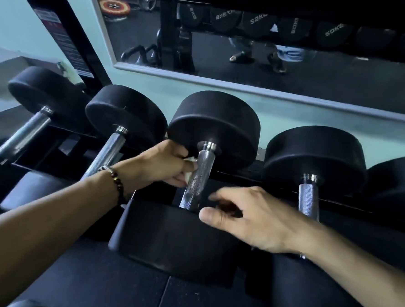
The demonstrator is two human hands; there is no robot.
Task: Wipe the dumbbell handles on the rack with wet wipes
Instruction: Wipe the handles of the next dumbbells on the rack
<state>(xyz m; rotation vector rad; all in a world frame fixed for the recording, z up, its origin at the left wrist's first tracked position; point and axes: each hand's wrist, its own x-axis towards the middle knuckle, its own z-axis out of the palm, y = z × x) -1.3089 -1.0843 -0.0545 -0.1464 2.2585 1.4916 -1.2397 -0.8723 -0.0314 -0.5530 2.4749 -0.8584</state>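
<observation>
Several black dumbbells with knurled chrome handles lie side by side on a low black rack (254,178). My left hand (170,163) holds a crumpled white wet wipe (189,166) against the left side of the middle dumbbell's handle (199,177), near its far head. My right hand (247,215) hovers with loosely spread fingers over the near end of that same handle, just above the dumbbell's near head (167,239). It holds nothing. A beaded bracelet sits on my left wrist.
Neighbouring handles lie at the left (106,152), the far left (22,135) and the right (309,195). A wall mirror (250,54) behind the rack reflects more dumbbells and a person's legs. A black rack upright (69,33) rises at the upper left. Dark rubber floor lies below.
</observation>
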